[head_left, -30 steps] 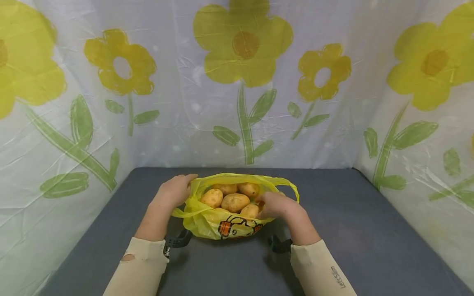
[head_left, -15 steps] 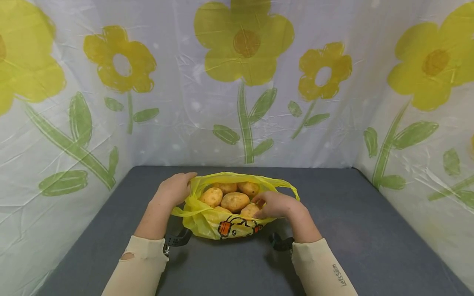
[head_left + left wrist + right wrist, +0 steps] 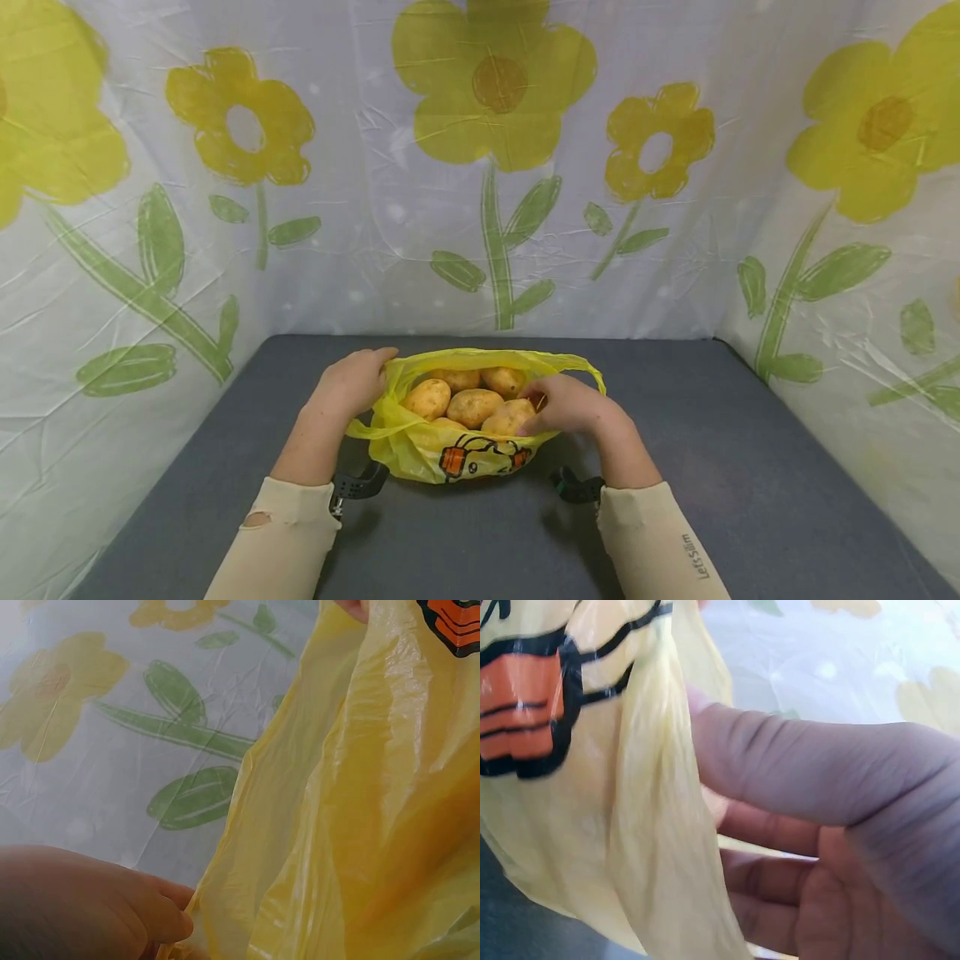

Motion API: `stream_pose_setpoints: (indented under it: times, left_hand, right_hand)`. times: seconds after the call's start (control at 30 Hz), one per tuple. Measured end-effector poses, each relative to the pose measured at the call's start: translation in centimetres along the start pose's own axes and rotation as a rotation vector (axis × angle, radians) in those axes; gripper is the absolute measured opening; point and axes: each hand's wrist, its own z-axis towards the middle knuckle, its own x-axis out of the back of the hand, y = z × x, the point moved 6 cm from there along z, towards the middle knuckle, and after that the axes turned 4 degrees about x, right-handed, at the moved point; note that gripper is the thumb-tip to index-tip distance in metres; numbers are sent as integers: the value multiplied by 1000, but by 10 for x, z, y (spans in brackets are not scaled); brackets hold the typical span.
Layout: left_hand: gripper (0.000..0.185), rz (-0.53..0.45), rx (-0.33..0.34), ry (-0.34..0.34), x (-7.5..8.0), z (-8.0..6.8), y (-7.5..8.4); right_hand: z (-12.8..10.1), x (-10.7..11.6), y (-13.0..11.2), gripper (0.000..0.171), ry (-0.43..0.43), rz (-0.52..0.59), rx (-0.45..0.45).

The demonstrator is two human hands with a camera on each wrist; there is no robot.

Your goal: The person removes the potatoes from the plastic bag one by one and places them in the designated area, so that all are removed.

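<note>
A yellow plastic bag (image 3: pixel 397 454) with a cartoon print stands with its mouth wide, and several potatoes (image 3: pixel 475 408) lie inside. My left hand (image 3: pixel 352 383) pinches the bag's left edge; in the left wrist view, the thumb and fingers of that left hand (image 3: pixel 82 904) grip the thin plastic. Inside the right part of the mouth, my right hand (image 3: pixel 573 404) holds a potato (image 3: pixel 504 421) at the front right of the pile. In the right wrist view the bag's side hides the fingertips of the right hand (image 3: pixel 832 776) and most of that potato.
The bag rests on a dark grey table (image 3: pixel 480 542). White sheeting with yellow flowers (image 3: pixel 352 208) closes off the back and both sides. A black strap (image 3: pixel 362 482) sits at my left wrist and another black strap (image 3: pixel 576 485) at my right.
My right hand has drawn slightly to the right and come round the front right potato, which now sits higher and shows more of itself. My left hand keeps its hold on the bag's edge.
</note>
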Motion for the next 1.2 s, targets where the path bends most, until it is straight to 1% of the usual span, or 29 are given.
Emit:
stream_pose_setpoints:
  times: [0.13,0.23,0.4,0.57,0.63,0.77,0.87,1.03,1.2]
  left_hand:
    - [46,-2,4,-4,0,0,0]
    - [46,4,6,3,1,0,0]
    - [46,0,7,10,2,1,-1]
    - [47,-12,14,6,2,1,-2]
    - [47,-15,16,5,2,1,-2]
    - [46,-15,17,4,2,0,-2]
    - [46,-17,19,3,2,0,-3]
    - [47,-23,19,1,2,1,-3]
    - [47,-20,16,2,3,1,-3]
  right_hand:
    - [-3,10,4,55,57,64,4]
    - [-5,18,6,57,97,98,24]
    - [-10,29,6,61,152,94,47]
    - [-17,37,6,69,160,108,50]
    - [-21,41,7,69,167,112,51]
    - [-28,51,8,64,192,113,66]
    - [-35,59,10,64,217,126,60]
    - [-46,71,17,73,267,142,31]
    - [-54,80,23,69,323,158,20]
